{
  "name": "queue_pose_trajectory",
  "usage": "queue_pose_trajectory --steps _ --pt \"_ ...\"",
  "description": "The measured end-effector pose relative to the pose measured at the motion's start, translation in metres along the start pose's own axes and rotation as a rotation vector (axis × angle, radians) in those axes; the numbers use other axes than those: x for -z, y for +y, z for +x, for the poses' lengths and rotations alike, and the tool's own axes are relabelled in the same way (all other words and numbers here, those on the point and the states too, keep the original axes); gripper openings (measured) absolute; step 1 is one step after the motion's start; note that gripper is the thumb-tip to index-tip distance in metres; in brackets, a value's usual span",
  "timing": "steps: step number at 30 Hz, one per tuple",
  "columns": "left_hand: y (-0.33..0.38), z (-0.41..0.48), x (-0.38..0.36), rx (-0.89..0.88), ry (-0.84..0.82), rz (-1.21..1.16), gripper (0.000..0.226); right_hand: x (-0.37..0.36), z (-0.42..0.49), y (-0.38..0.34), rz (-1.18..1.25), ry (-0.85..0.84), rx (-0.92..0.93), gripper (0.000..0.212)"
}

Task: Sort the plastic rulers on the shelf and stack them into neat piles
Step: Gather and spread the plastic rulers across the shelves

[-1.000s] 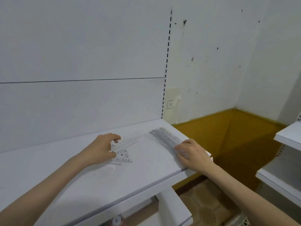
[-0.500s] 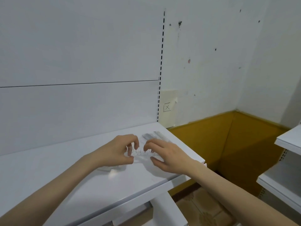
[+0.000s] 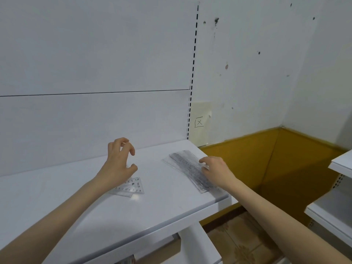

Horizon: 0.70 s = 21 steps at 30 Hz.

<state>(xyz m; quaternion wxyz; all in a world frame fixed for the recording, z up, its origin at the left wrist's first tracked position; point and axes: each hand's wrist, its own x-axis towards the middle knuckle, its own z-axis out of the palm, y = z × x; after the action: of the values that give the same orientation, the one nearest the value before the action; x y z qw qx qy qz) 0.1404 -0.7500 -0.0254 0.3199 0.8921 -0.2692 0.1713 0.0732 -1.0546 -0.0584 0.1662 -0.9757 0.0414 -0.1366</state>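
A pile of long clear plastic rulers (image 3: 187,168) lies diagonally near the right end of the white shelf (image 3: 167,206). My right hand (image 3: 215,169) rests on the pile's near half, fingers laid over the rulers. A small pile of clear triangular rulers (image 3: 131,187) lies further left on the shelf. My left hand (image 3: 119,161) hovers above and just behind the triangles, fingers loosely curled and holding nothing. My left wrist hides part of the triangles.
A white back panel (image 3: 95,63) with a slotted upright (image 3: 192,73) rises behind the shelf. Its right edge drops to a tiled floor (image 3: 238,242) and a yellow wall base. Another white shelf unit (image 3: 335,202) stands at the far right.
Both hands met over a ruler mid-shelf half a second ago. My right hand has since moved right onto the long-ruler pile; my left hand has lifted, empty, above the triangles.
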Motion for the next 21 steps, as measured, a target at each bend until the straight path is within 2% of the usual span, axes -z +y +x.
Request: queue_pose_trajectory --steps 3,8,13,18,21 --pt "-0.004 0.0 0.0 0.01 -0.005 -0.005 0.03 -0.01 0.005 0.001 -0.039 -0.079 -0.041 0.032" --pt "-0.008 0.002 -0.006 -0.006 -0.035 0.009 0.028 -0.01 0.004 0.004 -0.009 -0.152 -0.043 0.041" --pt "-0.014 0.002 -0.004 -0.036 -0.097 0.107 0.021 0.007 -0.001 -0.001 0.093 -0.077 -0.026 0.045" --pt "-0.032 -0.006 0.023 0.013 -0.066 0.181 0.017 0.015 0.008 -0.018 0.127 0.044 -0.03 0.043" --pt "-0.05 -0.019 0.053 0.07 -0.025 0.216 0.015 0.011 0.019 -0.049 0.17 0.079 0.034 0.041"
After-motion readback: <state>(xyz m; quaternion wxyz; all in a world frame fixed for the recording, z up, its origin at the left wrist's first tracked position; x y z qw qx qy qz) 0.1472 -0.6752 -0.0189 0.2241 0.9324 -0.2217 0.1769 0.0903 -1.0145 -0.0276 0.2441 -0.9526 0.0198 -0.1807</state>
